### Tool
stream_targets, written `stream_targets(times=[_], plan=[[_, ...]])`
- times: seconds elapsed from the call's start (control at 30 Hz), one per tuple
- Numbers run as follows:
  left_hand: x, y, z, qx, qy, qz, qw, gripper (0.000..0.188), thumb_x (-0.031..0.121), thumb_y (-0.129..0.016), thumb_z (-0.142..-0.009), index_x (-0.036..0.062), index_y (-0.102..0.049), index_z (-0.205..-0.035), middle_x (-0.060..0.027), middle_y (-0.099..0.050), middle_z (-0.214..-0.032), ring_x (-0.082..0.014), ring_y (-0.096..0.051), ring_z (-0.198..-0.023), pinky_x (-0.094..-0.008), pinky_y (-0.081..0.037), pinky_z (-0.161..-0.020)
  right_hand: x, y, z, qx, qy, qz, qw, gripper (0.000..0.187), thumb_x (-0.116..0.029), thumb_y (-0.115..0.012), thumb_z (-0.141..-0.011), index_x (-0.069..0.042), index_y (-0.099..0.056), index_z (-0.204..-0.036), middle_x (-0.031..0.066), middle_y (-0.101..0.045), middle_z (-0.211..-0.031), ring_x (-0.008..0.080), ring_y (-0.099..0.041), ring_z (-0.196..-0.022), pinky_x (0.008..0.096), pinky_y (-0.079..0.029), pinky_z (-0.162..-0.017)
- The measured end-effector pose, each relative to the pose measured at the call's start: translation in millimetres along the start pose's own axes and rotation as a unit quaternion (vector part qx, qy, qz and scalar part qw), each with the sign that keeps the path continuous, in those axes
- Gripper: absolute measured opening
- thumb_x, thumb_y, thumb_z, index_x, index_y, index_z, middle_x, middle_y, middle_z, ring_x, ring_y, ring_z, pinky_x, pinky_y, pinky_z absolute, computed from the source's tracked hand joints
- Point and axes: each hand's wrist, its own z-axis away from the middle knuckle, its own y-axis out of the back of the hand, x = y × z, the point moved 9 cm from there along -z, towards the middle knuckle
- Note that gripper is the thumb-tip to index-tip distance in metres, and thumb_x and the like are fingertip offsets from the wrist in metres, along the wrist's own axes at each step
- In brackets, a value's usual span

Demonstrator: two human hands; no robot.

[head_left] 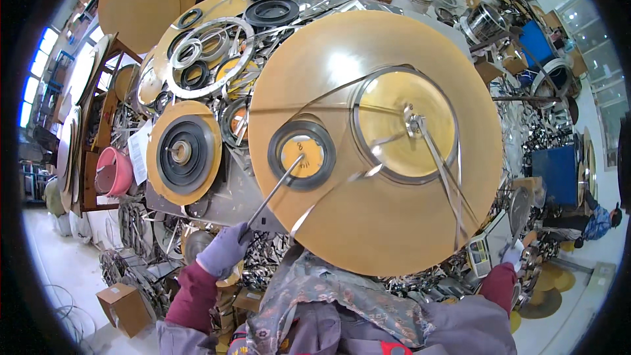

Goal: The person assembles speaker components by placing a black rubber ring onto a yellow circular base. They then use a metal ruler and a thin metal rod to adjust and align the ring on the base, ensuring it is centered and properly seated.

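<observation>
My left hand, in a grey-purple glove, is closed around a thin metal rod. The rod's far end reaches the middle of a dark coil lying on a large tan disc. To the right on that disc is a wider metal ring around a shiny yellow centre. Loose metal strip loops between coil and ring and hangs over the disc's near edge. Out at the right, my gloved right hand is beside a device with a small display; its fingers are too unclear to read.
A smaller tan disc bearing a black coil stands left of the large one. Behind it lie a white ring and several coils. A pink bucket is at the left. Scrap strip lies heaped around the table. Another person is far right.
</observation>
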Motion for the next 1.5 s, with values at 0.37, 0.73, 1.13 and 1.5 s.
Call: stream_targets(times=[0.37, 0.73, 1.13, 1.5], plan=[[-9, -33, 41, -0.031, -0.012, -0.001, 0.999, 0.015, 0.015, -0.053, -0.09, 0.001, -0.054, -0.093, -0.0247, -0.061, -0.079, -0.0452, -0.059, -0.078, -0.0493, -0.046, -0.066, -610, 393, 277, -0.318, 0.614, -0.177, 0.7, 0.053, -0.01, -0.05, -0.088, -0.02, -0.047, -0.139, 0.0112, -0.066, -0.076, 0.0188, -0.06, -0.052, 0.0337, -0.054, -0.055], [-13, -30, 35, -0.022, -0.024, 0.006, 0.999, 0.013, 0.014, -0.054, -0.088, 0.0022, -0.055, -0.093, -0.0247, -0.061, -0.079, -0.0453, -0.059, -0.077, -0.0504, -0.046, -0.066, -522, 294, -93, 0.098, 0.509, 0.047, 0.854, 0.028, -0.017, -0.052, -0.084, 0.001, -0.066, -0.1, 0.0253, -0.066, -0.092, 0.0394, -0.065, -0.088, 0.0473, -0.051, -0.079], [-54, 3, 22, 0.011, -0.041, -0.047, 0.998, 0.016, 0.015, -0.055, -0.087, 0.0005, -0.056, -0.094, -0.0263, -0.062, -0.085, -0.0461, -0.058, -0.085, -0.0499, -0.047, -0.074, -175, 227, -10, 0.025, 0.274, -0.092, 0.957, 0.038, -0.014, -0.054, -0.088, -0.004, -0.058, -0.124, 0.0238, -0.061, -0.116, 0.0336, -0.064, -0.098, 0.0429, -0.049, -0.085], [-65, 8, 0, 0.014, -0.052, -0.04, 0.998, 0.014, 0.011, -0.052, -0.086, -0.0003, -0.058, -0.091, -0.0231, -0.063, -0.084, -0.0411, -0.06, -0.082, -0.0453, -0.047, -0.074, -467, 267, 382, -0.218, 0.465, -0.278, 0.812, 0.047, -0.006, -0.051, -0.087, -0.006, -0.044, -0.134, 0.0287, -0.061, -0.089, 0.0465, -0.06, -0.076, 0.0528, -0.048, -0.066]])
